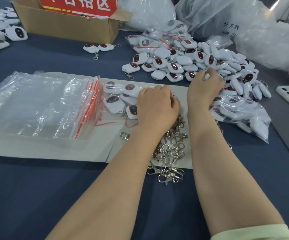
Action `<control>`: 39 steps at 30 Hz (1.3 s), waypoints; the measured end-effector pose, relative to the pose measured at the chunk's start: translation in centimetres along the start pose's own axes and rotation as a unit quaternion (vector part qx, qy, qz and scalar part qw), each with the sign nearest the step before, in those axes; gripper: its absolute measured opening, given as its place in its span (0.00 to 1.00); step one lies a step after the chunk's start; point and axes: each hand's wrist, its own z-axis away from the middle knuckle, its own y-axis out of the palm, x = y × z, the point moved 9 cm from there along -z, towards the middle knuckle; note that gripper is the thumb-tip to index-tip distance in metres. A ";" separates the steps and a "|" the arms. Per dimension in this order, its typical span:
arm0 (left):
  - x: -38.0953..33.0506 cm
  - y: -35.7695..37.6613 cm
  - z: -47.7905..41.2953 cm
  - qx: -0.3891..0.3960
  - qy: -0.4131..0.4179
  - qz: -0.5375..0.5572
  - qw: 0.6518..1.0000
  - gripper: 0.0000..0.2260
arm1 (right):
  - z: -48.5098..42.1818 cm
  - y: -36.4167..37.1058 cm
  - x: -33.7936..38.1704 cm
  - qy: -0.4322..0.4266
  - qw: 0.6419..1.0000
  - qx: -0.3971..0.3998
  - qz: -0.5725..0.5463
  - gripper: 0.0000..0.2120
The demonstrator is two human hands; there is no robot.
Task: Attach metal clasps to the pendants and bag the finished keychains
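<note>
Dark blue cloth covers the table (36, 187), with a white sheet (53, 153) laid across it. On the sheet's right part lies a heap of silver metal clasps (171, 148), with one single clasp (124, 135) apart on its left. The left hand (157, 104) rests knuckles up, fingers curled, on a clear zip bag (119, 101) holding at least five pendants; what it grips I cannot tell. The right hand (206, 87) reaches into the big heap of white plastic pendants with dark, red-rimmed faces (175, 63), its fingertips pinching one pendant (206, 75). To the left lies a stack of empty clear zip bags with red seals (36, 104). Two finished keychains (98, 47) lie beside a brown cardboard box (67, 26).
</note>
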 end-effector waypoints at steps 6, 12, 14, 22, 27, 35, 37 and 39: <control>0.0 0.0 0.0 0.000 0.001 0.001 1.000 0.09 | 0.1 -0.3 -0.2 0.000 1.000 -0.002 -0.020 0.15; -0.1 -0.2 0.2 0.008 0.002 0.005 1.000 0.06 | 0.9 3.3 0.1 -0.093 0.948 0.139 0.269 0.17; -0.1 -0.2 0.1 0.008 0.003 0.002 1.000 0.06 | 0.8 3.5 0.1 -0.095 0.943 0.137 0.287 0.18; 0.2 0.0 0.1 0.010 0.002 0.003 1.000 0.07 | 2.0 2.4 2.7 -0.161 0.973 0.079 0.145 0.23; 0.2 0.2 0.1 0.030 -0.001 0.004 1.000 0.02 | 1.9 4.0 1.0 -0.107 0.956 0.154 0.225 0.21; 0.0 0.0 0.0 0.025 -0.001 0.006 1.000 0.05 | 2.0 2.8 1.4 -0.067 0.992 0.104 0.013 0.10; -0.1 0.0 0.0 0.025 0.001 0.000 1.000 0.06 | 2.1 2.7 0.7 -0.011 0.990 0.106 -0.087 0.06; -0.1 0.0 0.0 0.023 0.002 -0.001 1.000 0.07 | 2.2 2.6 0.6 0.003 0.988 0.103 -0.111 0.08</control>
